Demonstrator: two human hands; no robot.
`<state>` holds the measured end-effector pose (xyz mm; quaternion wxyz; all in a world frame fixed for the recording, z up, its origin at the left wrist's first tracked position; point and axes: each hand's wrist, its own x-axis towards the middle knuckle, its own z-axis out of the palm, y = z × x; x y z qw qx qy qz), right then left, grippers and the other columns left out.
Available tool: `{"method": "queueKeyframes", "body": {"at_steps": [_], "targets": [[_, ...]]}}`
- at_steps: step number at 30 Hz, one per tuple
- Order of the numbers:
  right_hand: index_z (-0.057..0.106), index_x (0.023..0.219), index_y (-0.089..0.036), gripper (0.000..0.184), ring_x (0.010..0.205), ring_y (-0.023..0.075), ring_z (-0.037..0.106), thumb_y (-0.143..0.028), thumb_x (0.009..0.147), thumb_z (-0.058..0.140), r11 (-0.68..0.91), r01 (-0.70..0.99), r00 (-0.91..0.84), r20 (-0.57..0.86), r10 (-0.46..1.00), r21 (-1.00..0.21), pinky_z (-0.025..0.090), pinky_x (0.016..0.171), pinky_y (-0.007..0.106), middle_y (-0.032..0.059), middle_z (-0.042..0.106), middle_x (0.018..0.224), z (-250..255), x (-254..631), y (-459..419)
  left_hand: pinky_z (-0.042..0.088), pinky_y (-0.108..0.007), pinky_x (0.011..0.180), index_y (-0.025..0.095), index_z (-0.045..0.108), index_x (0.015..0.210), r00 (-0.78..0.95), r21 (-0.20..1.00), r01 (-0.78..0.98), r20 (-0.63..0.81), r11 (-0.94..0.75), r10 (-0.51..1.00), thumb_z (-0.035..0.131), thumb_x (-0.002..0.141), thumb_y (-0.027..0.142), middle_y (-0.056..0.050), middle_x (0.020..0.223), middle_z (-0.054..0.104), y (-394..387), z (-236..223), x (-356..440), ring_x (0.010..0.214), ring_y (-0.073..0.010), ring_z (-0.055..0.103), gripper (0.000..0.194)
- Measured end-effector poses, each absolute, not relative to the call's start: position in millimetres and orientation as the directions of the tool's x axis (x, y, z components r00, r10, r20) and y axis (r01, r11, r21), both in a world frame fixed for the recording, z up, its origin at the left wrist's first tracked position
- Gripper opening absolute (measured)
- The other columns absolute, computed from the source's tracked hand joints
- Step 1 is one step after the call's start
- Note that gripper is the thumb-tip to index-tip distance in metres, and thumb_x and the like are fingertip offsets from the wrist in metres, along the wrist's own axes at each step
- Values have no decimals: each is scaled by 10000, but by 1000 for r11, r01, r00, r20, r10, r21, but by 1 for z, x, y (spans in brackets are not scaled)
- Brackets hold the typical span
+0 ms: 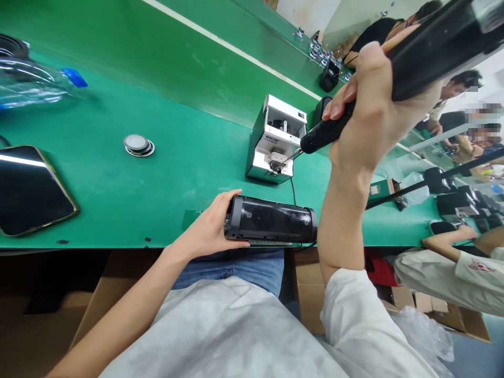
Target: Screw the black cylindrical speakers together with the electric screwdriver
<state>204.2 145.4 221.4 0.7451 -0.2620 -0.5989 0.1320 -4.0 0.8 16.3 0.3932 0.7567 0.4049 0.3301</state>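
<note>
My left hand point(214, 223) grips one end of a black speaker point(271, 219), which lies lengthwise at the table's near edge. Raised at the upper right, my right hand point(372, 110) is wrapped around a black electric screwdriver point(429, 50). Its narrow front end points down and left, and its bit reaches the front of a white and black screw feeder point(275, 139). Whether a screw sits on the bit is too small to tell. The feeder stands on the green table just beyond the speaker.
On the left lie a phone point(33, 191), a clear plastic bottle point(39, 81) with a blue cap, and a small stack of round metal discs point(138, 145). A dark bar point(401, 193) crosses at right. A co-worker's sleeve point(452, 273) is beyond it. Cardboard boxes point(309, 289) stand below.
</note>
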Motion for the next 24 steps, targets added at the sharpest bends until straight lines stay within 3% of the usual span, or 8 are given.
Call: {"method": "queueKeyframes", "body": {"at_steps": [5, 8, 14, 24], "targets": [[610, 852, -287, 134, 399, 110, 366, -216, 931, 691, 866, 117, 236, 861, 451, -486, 287, 385, 347, -58, 528, 732, 227, 207, 146, 496, -654, 1298, 316, 264, 1720, 455, 861, 350, 189, -369, 870, 981, 821, 593, -193, 1669, 488, 0, 16, -4, 1576, -460, 534, 1183], [624, 905, -295, 134, 431, 110, 396, -180, 969, 649, 879, 111, 253, 869, 426, -463, 322, 400, 339, -48, 553, 791, 229, 207, 145, 506, -656, 1288, 309, 269, 1719, 456, 862, 346, 190, -370, 869, 978, 824, 587, -196, 1654, 500, 0, 16, -3, 1559, -462, 549, 1175], [634, 907, -293, 173, 464, 109, 339, -140, 980, 665, 861, 66, 310, 830, 463, -504, 279, 414, 342, -39, 539, 797, 218, 198, 154, 498, -667, 1293, 316, 261, 1728, 454, 866, 353, 172, -354, 874, 985, 820, 587, -196, 1664, 492, 0, 18, -4, 1571, -465, 538, 1192], [562, 847, -327, 142, 433, 144, 229, -260, 931, 655, 823, 131, 332, 807, 489, -553, 240, 392, 363, -55, 368, 655, 219, 202, 156, 502, -653, 1293, 308, 271, 1722, 455, 869, 348, 171, -351, 874, 980, 821, 574, -190, 1662, 497, 0, 19, -3, 1564, -460, 543, 1176]]}}
